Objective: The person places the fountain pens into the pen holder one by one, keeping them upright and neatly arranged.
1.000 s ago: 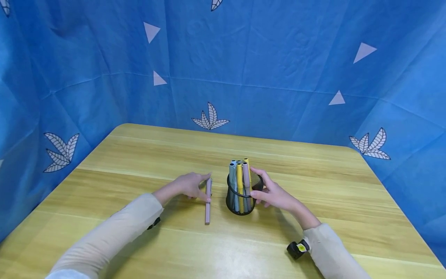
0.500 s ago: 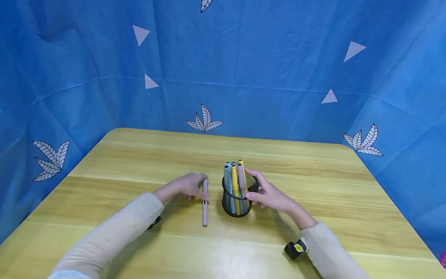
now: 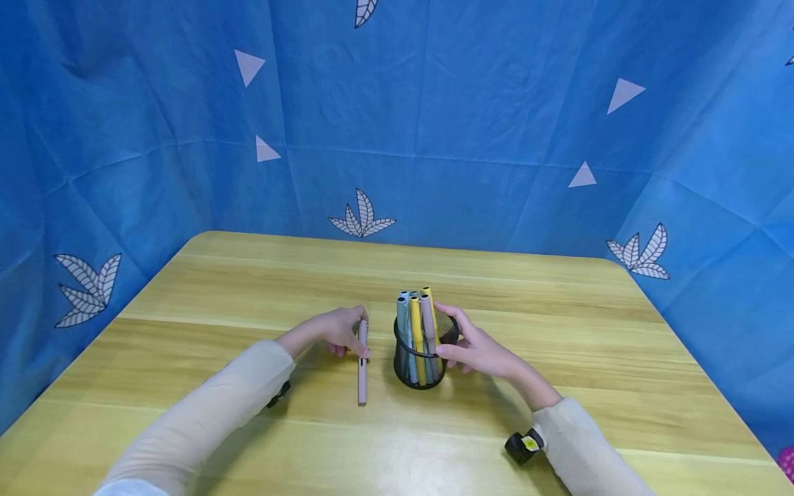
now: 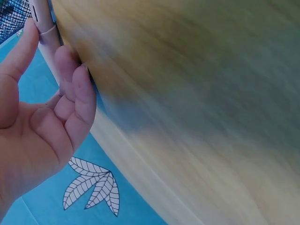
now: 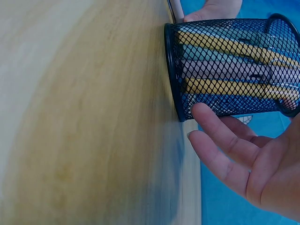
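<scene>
A lilac pen (image 3: 362,382) lies on the table, pointing away from me. My left hand (image 3: 340,331) pinches it, with the thumb at its middle and the index finger near its far end. In the left wrist view the thumb touches the pen (image 4: 43,21) while the other fingers curl close by. To the right, a black mesh pen holder (image 3: 403,365) stands upright on the table. Several yellow, blue-green and lilac pens (image 3: 416,320) stand in it. My right hand (image 3: 484,350) grips the holder's right side, thumb in front and index finger at the back of the rim.
The wooden table (image 3: 248,427) stretches around both hands. A blue curtain (image 3: 471,138) with white leaves and triangles hangs behind it. A dark wrist camera (image 3: 524,446) sits below the right wrist. Something pink (image 3: 786,463) shows at the far right edge.
The lilac pen has turned slightly about its length under my left hand, and its clip no longer faces right. My right hand keeps its hold on the pen holder. The head view shifted a little.
</scene>
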Demonstrator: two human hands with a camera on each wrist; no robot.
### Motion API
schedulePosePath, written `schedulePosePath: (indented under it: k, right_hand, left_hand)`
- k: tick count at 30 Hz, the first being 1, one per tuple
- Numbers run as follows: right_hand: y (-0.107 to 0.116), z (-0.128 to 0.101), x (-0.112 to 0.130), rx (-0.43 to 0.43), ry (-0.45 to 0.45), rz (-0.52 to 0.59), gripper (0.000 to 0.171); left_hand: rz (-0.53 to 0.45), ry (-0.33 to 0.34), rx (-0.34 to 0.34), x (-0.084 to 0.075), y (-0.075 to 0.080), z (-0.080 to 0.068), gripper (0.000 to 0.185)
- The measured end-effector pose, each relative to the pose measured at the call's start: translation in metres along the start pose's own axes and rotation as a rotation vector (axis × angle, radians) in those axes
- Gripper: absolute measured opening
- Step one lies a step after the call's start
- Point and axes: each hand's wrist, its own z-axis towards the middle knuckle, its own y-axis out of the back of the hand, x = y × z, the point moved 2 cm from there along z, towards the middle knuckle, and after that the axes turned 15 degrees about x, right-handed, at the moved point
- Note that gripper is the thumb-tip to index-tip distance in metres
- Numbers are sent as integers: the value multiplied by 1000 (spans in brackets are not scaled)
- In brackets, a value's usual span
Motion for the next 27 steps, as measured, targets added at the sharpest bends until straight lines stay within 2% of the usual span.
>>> schedulePosePath:
  k: [2,5,9,14,23,27]
  right_hand:
    - [-1,-3,9,2,0,0,67]
    - [-1,-2,8,-1,2,3,67]
    - [0,2,-7,-8,10,-2,69]
    - [1,1,-7,-12,15,-6,69]
    - [1,1,-8,-10,11,-11,68]
    - [1,1,-7,-7,21,2,69]
  left_hand:
    - [-12,-2,3,1,0,2,52]
    - [-34,-9,4,2,1,4,50]
    - [-70,-24,0,2,2,4,48]
    - [-89,-43,6,1,2,4,49]
    - [-214,-39,76,4,3,4,61]
    - [-229,-41,91,3,3,3,64]
